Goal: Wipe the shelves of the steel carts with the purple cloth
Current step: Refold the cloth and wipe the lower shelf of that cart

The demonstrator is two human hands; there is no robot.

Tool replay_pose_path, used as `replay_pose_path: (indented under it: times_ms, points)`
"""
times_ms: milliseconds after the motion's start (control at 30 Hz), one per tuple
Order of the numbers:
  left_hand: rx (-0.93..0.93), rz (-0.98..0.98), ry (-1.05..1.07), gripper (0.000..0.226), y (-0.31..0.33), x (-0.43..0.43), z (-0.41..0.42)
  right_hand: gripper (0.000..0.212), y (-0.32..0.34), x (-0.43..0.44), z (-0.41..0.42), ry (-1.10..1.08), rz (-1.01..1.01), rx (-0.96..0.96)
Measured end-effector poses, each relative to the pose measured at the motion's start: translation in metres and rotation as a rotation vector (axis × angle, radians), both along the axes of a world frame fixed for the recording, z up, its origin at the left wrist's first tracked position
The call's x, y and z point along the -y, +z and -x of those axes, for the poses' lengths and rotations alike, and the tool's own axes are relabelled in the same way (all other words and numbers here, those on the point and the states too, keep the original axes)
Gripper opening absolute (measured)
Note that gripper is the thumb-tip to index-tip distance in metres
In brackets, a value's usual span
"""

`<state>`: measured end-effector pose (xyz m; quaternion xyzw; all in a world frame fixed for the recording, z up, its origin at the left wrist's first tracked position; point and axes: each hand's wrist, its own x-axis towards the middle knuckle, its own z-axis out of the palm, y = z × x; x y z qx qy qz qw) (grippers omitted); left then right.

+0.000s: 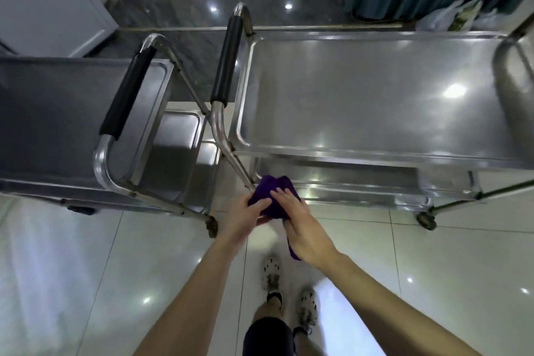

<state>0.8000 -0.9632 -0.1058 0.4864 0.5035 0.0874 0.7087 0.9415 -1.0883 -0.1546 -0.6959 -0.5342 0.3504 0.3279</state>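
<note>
Cloth (268, 183) bunched, largely covered by both hands; tail seen hanging below right hand (302, 230), right thumb hidden. Left cart (57, 124) and right cart (375, 95) cut off at frame edges, lower shelves mostly masked by top shelves. Cloth pinched between fingers and thumb of left hand (245, 218); right fingers laid nearly straight on top. Cloth held just ahead of hands, before right cart's lower shelf (332, 179). Ceiling lights mirrored in top shelves.
</note>
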Motion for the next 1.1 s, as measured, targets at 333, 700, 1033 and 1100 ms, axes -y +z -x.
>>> replay_pose_path:
  times_ms: [333,700,1033,1100]
  points:
    - [-0.209,-0.514,-0.566,0.032,0.012,-0.012,0.065,0.071,0.010,0.022,0.022,-0.378,0.180,-0.090]
    - [0.127,-0.205,-0.514,0.017,0.080,-0.041,0.096,0.039,0.073,-0.009,0.041,-0.316,0.065,-0.117]
    - [0.099,-1.187,-0.612,0.039,0.092,-0.014,0.042,0.037,0.137,0.005,0.003,-0.304,-0.017,0.086]
    - [0.136,-1.298,-0.571,0.033,0.091,-0.005,0.028,0.036,0.139,0.014,-0.008,-0.314,-0.018,-0.007]
